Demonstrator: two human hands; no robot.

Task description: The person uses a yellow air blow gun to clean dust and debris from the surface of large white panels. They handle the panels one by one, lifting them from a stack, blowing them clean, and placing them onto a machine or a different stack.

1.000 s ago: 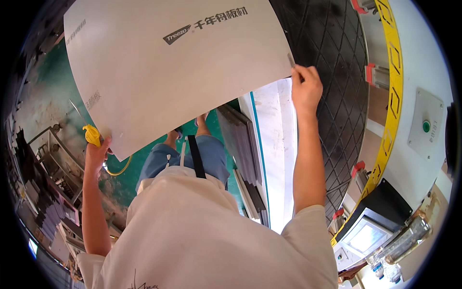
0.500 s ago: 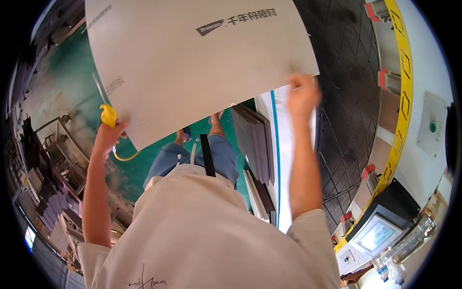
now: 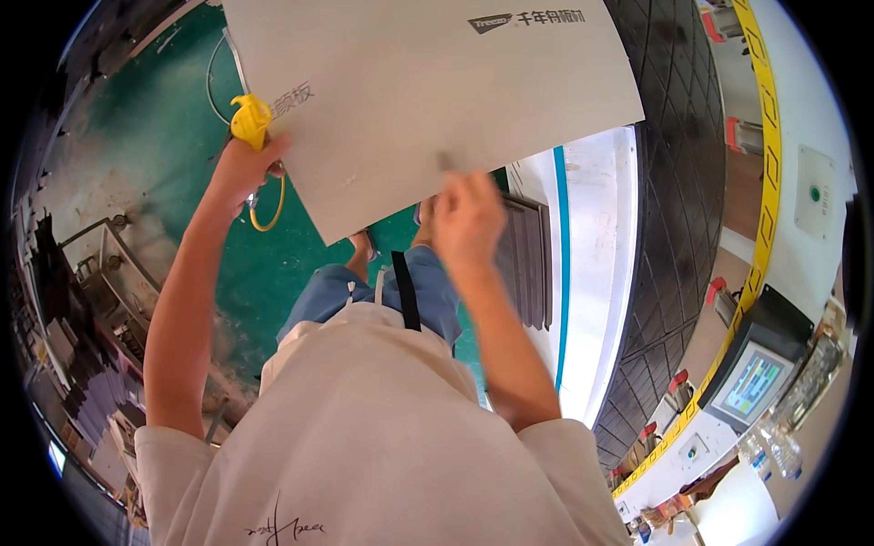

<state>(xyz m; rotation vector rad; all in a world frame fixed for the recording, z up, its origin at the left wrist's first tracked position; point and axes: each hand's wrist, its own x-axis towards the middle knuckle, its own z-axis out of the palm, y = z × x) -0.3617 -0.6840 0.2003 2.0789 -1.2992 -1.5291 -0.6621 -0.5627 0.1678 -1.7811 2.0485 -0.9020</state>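
Observation:
A large pale beige board with dark printing lies in front of me, its near edge slanting across the view. At the board's left side my left hand is closed round a yellow air blow gun, whose thin metal nozzle points away along that side. A yellow hose loops below the hand. My right hand is over the board's near edge, fingers curled together and blurred by motion. A small dark smudge shows at its fingertips; whether it is a held thing or a shadow, I cannot tell.
Dark panels stand on edge under the board, beside a white machine side with a blue stripe. Right of it runs a black conveyor belt, then a yellow-edged machine with a screen. A metal cart stands left on the green floor.
My right hand has moved left along the near edge, away from the right corner. The left hand with the blow gun has moved farther away and right. The board appears shifted right in view.

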